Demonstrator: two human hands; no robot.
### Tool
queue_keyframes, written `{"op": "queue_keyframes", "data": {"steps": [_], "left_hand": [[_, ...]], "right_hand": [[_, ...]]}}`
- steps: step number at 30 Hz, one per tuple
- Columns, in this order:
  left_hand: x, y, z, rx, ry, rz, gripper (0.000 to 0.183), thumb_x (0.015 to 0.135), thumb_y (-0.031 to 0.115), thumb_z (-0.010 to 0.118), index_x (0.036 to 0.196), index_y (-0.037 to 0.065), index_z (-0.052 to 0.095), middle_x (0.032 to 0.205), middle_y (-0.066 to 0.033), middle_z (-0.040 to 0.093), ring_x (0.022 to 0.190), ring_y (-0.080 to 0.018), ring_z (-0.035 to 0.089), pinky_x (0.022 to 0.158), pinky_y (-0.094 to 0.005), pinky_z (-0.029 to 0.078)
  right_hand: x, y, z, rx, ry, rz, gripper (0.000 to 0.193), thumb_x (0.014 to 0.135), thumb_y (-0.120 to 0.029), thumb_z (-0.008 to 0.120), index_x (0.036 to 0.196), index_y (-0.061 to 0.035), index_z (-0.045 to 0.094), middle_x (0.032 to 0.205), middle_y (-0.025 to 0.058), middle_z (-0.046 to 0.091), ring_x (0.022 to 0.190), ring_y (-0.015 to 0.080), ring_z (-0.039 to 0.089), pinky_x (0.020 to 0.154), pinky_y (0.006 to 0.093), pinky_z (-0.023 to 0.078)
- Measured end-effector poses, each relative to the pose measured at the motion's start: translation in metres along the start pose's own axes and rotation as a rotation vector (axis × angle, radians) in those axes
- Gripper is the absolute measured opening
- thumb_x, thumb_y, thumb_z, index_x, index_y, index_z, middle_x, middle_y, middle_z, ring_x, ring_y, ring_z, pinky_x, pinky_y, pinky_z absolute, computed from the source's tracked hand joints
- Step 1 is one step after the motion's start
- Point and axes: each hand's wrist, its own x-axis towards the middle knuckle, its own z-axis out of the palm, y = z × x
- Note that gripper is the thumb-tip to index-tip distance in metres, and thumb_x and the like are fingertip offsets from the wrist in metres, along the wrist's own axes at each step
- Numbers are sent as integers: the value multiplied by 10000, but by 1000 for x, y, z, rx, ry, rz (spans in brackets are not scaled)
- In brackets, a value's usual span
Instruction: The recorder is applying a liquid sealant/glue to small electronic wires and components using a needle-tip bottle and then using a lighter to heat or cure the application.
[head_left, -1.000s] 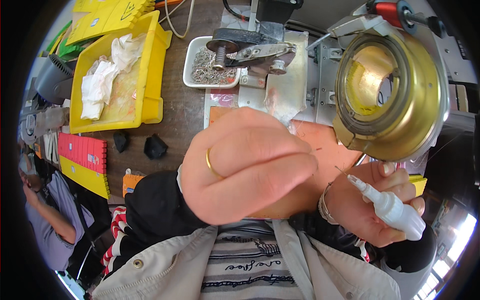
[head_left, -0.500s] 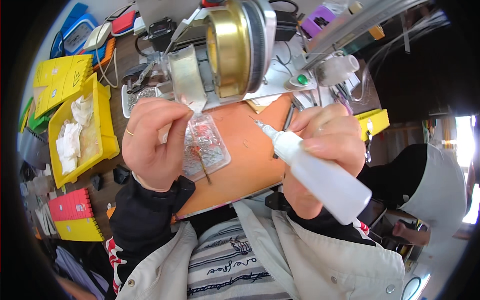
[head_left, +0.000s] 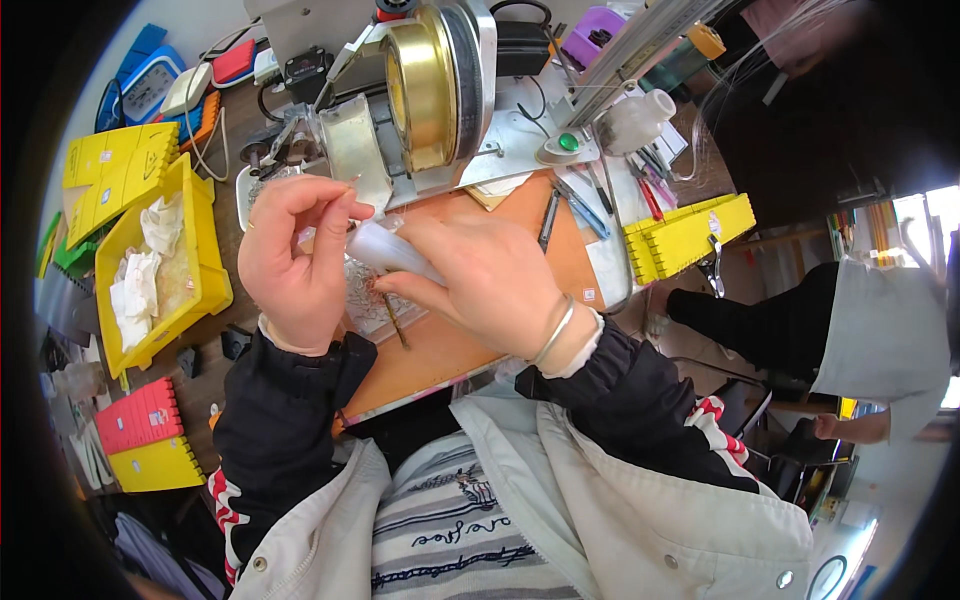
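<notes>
My left hand [head_left: 290, 262] is raised over the desk, thumb and forefinger pinched together; what sits between them is too small to make out. Close to those fingertips, my right hand [head_left: 485, 275] grips a white plastic squeeze bottle [head_left: 383, 248]. Its needle tip does not show now. Below both hands lies a clear shallow box [head_left: 372, 318] of small metal pieces, partly covered by them. A thin brown stick [head_left: 397, 322] rests across the box.
Behind my hands stands a machine with a gold wheel [head_left: 418, 100] and a green button [head_left: 568, 142]. A yellow bin [head_left: 212, 270] with white tissues is at left. Yellow toothed boards [head_left: 690, 240] and pens [head_left: 582, 208] lie right. Another person [head_left: 880, 330] is at far right.
My right hand has carried the squeeze bottle leftward to my left fingertips and turned it. My left hand keeps its pinch. The whole view has shifted slightly.
</notes>
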Motion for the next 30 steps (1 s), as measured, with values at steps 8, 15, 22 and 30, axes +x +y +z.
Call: {"op": "queue_keyframes", "data": {"steps": [8, 15, 22, 30], "left_hand": [[0, -2, -1, 41, 27, -2, 97, 889, -64, 640, 973, -22, 619, 899, -89, 607, 677, -143, 666, 613, -236, 500], [1, 1, -1, 6, 12, -27, 114, 884, -86, 628, 978, -25, 610, 892, -87, 594, 626, -147, 655, 586, -236, 495], [-2, 3, -4, 33, -43, -20, 71, 927, -70, 573, 982, -26, 575, 929, -82, 565, 652, -139, 629, 618, -234, 489], [-3, 0, -3, 38, 2, -7, 66, 914, -55, 607, 975, -32, 597, 938, -94, 585, 663, -128, 616, 565, -232, 515]], "right_hand": [[9, -10, 7, -39, -168, 74, 379, 827, -388, 719, 1027, -79, 631, 744, 108, 633, 711, 302, 637, 615, 422, 476], [8, -10, 15, -4, -119, 41, 390, 805, -398, 739, 991, -70, 640, 714, 107, 620, 649, 299, 630, 594, 411, 475], [6, -10, 10, -4, -154, 49, 371, 833, -410, 705, 962, -70, 632, 746, 129, 616, 711, 309, 638, 608, 426, 481], [-4, -7, -2, 85, -61, 61, 321, 829, -312, 723, 1026, -75, 635, 808, 116, 652, 756, 286, 655, 634, 403, 506]]}}
